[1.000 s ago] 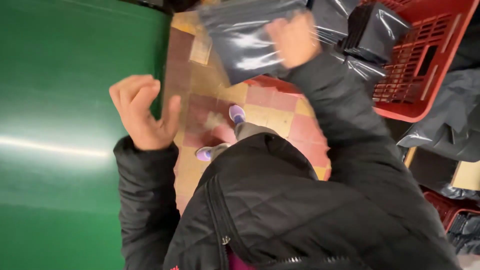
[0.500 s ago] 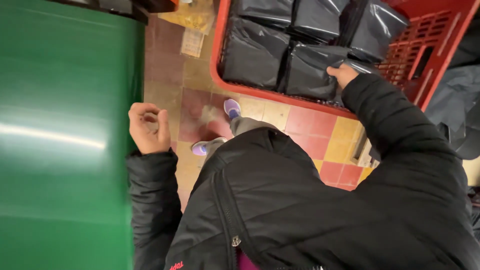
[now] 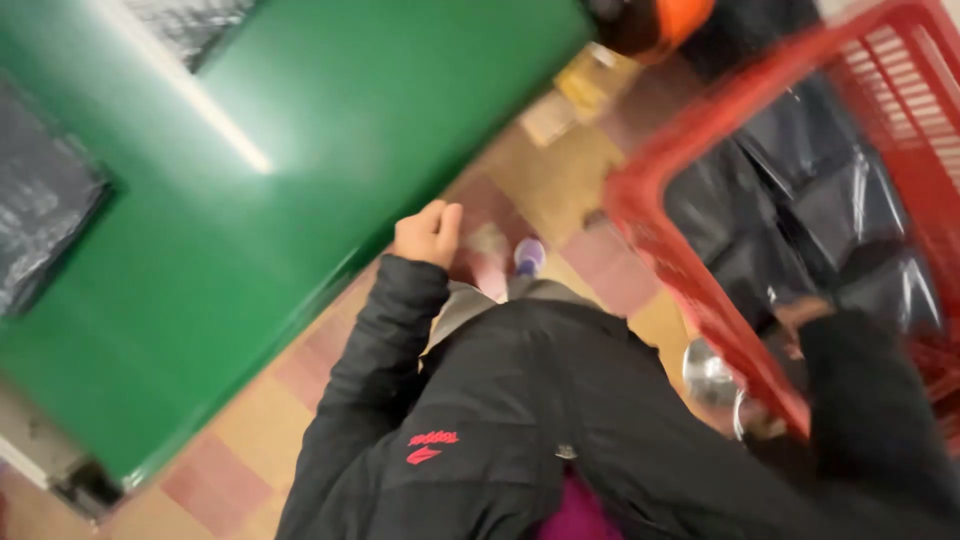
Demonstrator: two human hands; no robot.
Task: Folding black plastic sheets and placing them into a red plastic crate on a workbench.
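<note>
The right hand [image 3: 800,318] is down inside the red slatted plastic crate [image 3: 660,215], among the glossy black plastic bags [image 3: 790,210] packed around it; blur hides its grip. The loosely curled, empty left hand [image 3: 428,232] hangs beside the green tabletop [image 3: 250,200], which bears only one dark bag [image 3: 45,215] far from it, so most bags look uncollected.

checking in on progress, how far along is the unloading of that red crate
Done: some dark plastic bags already lie on the green table. In hand: the right hand reaches into the red crate; the left hand is empty. Left: black bags in the crate.
</note>
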